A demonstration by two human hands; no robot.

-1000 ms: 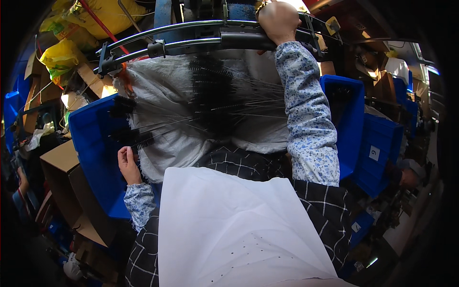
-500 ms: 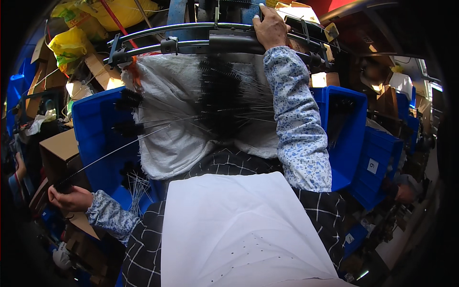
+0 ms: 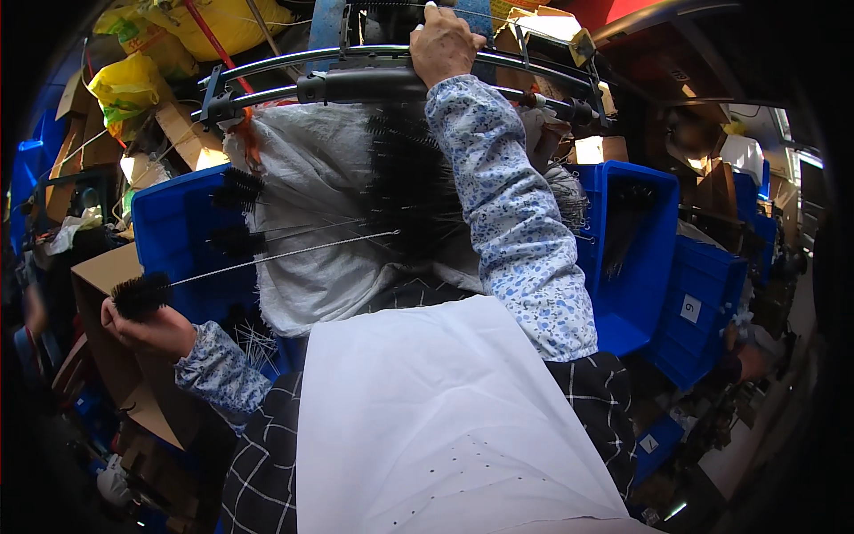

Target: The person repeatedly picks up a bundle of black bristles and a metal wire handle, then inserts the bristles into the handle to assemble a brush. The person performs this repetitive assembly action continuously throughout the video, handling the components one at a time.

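Note:
My left hand (image 3: pixel 162 333), at the far left, is closed on a wire brush (image 3: pixel 142 296) with a black bristle head. Its twisted wire stem points right, over a white woven sack cloth (image 3: pixel 307 160) draped across my lap. At the top, my right hand (image 3: pixel 442 44) bends its fingers over the sliding carriage (image 3: pixel 378 86) of a machine with two metal rails (image 3: pixel 276 60). Exactly what the fingertips press on is hidden. A dense heap of black brushes (image 3: pixel 405 191) lies on the cloth, partly behind my right sleeve.
Blue bins stand at my left (image 3: pixel 165 222) and right (image 3: pixel 636 294); wire stems show in the left one. An opened cardboard box (image 3: pixel 111 267) sits beside the left bin. Yellow bags (image 3: pixel 129 84) and cartons lie beyond the rails. Another person's hand (image 3: pixel 754 360) shows far right.
My right hand and the carriage have slid left along the rails. My left hand has shifted slightly right and up, and the brush's bristle head now shows fuller above the fingers.

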